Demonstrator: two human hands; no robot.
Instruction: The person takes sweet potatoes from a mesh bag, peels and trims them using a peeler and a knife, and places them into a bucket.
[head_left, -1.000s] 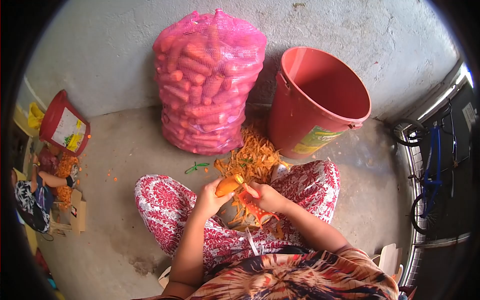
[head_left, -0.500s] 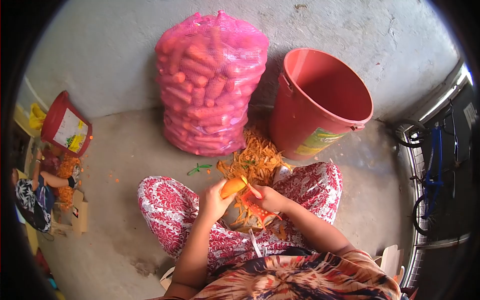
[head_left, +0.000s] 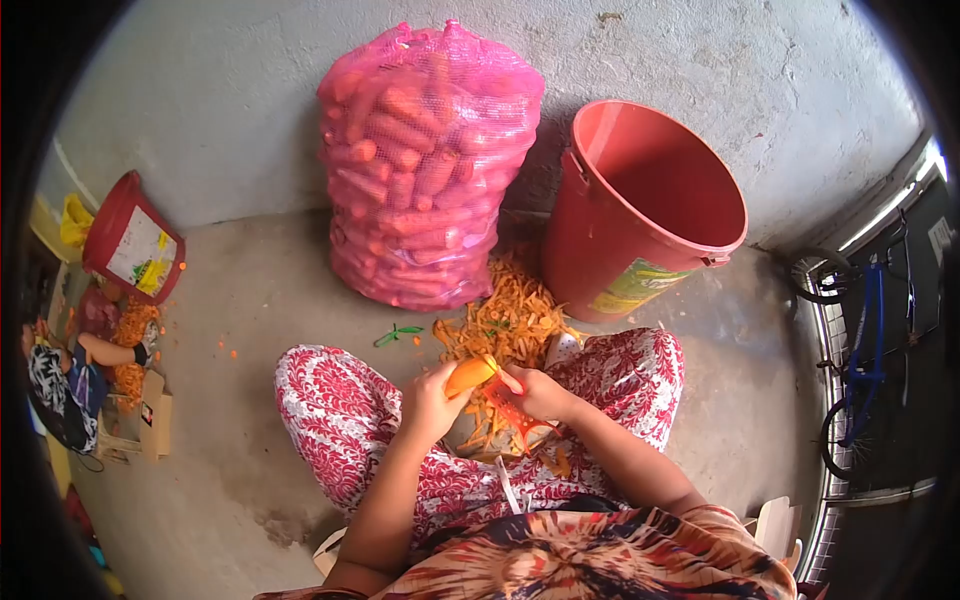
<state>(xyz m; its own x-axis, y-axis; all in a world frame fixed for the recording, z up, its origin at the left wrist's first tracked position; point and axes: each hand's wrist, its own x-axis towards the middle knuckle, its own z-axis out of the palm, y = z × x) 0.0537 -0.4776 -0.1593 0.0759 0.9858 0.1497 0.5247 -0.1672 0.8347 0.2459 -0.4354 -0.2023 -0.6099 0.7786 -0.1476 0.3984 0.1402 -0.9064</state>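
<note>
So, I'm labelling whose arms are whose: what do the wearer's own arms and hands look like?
The left hand and right hand wear no gloves. The forearms are bare, with no watch or bracelet visible; any rings are too small to tell. The right sleeve is streaked peach, rust and black, matching the top.

Orange-black patterned top [head_left: 575, 555], red-white leafy trousers [head_left: 335, 410], white drawstring [head_left: 507, 485], perhaps a pale shoe [head_left: 565, 348]
</note>
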